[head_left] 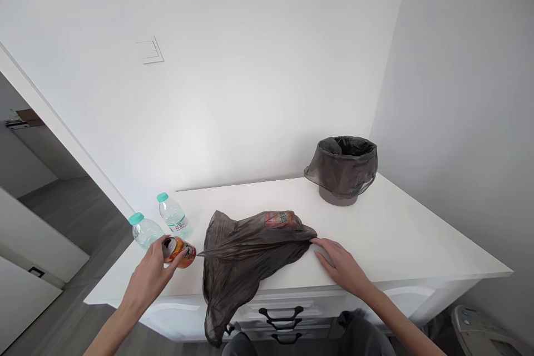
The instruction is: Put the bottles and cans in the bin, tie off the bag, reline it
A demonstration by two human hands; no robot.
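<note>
An orange can (183, 252) is gripped in my left hand (152, 270), tilted with its top toward the hand, just left of a thin dark plastic bag (246, 256). The bag lies spread on the white cabinet top and hangs over its front edge. Through the plastic shows a red can (280, 219). My right hand (340, 264) is at the bag's right end, its fingertips on the plastic. Two clear bottles with teal caps, one farther back (174, 216) and one nearer (146, 231), stand beyond my left hand.
A bin (340, 178) lined with a dark bag stands at the back right of the white cabinet top (400, 228). Black drawer handles (281, 314) are on the cabinet's front. The wall rises behind, and a doorway is at the left.
</note>
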